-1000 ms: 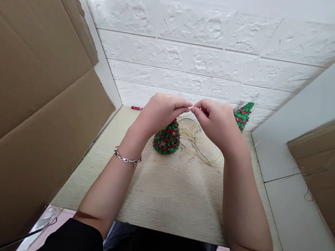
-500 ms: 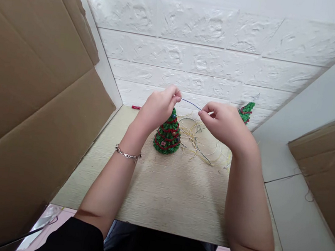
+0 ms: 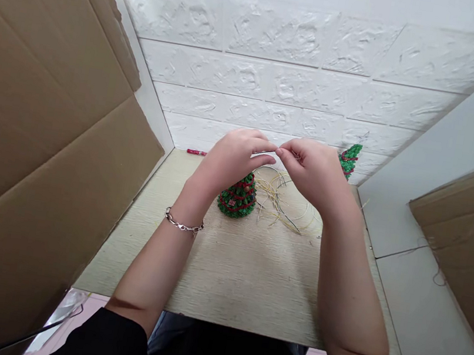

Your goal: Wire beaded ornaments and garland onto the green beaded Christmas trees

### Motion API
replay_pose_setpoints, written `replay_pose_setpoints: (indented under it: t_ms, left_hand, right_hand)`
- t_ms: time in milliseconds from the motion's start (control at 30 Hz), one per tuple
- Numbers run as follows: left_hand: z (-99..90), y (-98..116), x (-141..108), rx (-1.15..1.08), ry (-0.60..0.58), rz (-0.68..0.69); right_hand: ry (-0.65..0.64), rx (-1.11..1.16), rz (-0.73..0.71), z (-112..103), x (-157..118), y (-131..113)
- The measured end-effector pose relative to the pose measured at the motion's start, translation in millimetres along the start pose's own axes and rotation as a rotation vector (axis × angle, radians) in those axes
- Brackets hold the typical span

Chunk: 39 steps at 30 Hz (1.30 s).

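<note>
My right hand [image 3: 307,167] pinches a thin dark wire [image 3: 264,152] between thumb and forefinger. My left hand [image 3: 240,157] is right beside it, its thumb and forefinger parted with the wire running in the gap. Its forefinger tip comes up to the right fingertips. Most of the wire is hidden by the hands. Below and behind my left hand, a small green beaded Christmas tree [image 3: 237,198] with red garland and tiny ornaments stands on the table. Its top is covered by the hand.
Loose yellow, white and dark wires [image 3: 280,202] lie tangled on the table [image 3: 231,277]. A second green tree [image 3: 349,159] stands behind my right hand. A red pen-like object [image 3: 196,152] lies by the white brick-patterned wall [image 3: 243,77]. Cardboard [image 3: 50,114] borders the left side.
My left hand has slid right along the wire to meet my right hand, and its thumb and forefinger have parted. The right hand has barely moved. The tree stays put.
</note>
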<state>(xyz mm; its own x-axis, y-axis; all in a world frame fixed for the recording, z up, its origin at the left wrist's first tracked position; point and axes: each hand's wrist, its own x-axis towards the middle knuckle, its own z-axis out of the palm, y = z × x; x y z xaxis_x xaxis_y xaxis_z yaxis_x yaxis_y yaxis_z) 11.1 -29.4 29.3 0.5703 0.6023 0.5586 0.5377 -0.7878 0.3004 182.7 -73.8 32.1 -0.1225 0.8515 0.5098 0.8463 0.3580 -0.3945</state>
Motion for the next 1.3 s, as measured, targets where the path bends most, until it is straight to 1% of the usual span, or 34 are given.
replay_pose_setpoints:
  t_ms: [67,200,367,533,700,833,1067,1200,1300]
  left_hand:
    - [0.0,2,0,0.025,0.025,0.015]
    - [-1.9,-1,0,0.038,0.075,-0.024]
    - [-4.8,-6,-2,0.023,0.134,-0.08]
    - [-11.3,-7,-3,-0.004,0.105,-0.137]
    - [-14.8,-10,-5,-0.007,0.034,-0.187]
    - [-16.4,-12,-5,-0.007,-0.028,-0.228]
    - [-16.5,-14,-5,-0.001,-0.048,-0.31]
    - [-19.0,-14,-7,-0.043,-0.023,-0.289]
    - [-24.4,-12,-8,-0.079,-0.009,-0.274]
  right_hand:
    - [0.027,-0.006,-0.014,2,0,-3]
    - [0.082,0.016,-0.056,6,0,-7]
    - [0.169,0.067,-0.166,15,2,1]
    - [0.269,0.211,-0.273,30,5,9]
    - [0.324,0.282,-0.329,43,7,0]
    - [0.349,0.285,-0.371,50,10,-3]
    - [0.354,0.306,-0.419,61,16,-9]
    - [0.374,0.303,-0.459,68,18,-11]
    - [0.351,0.295,-0.458,72,20,-9]
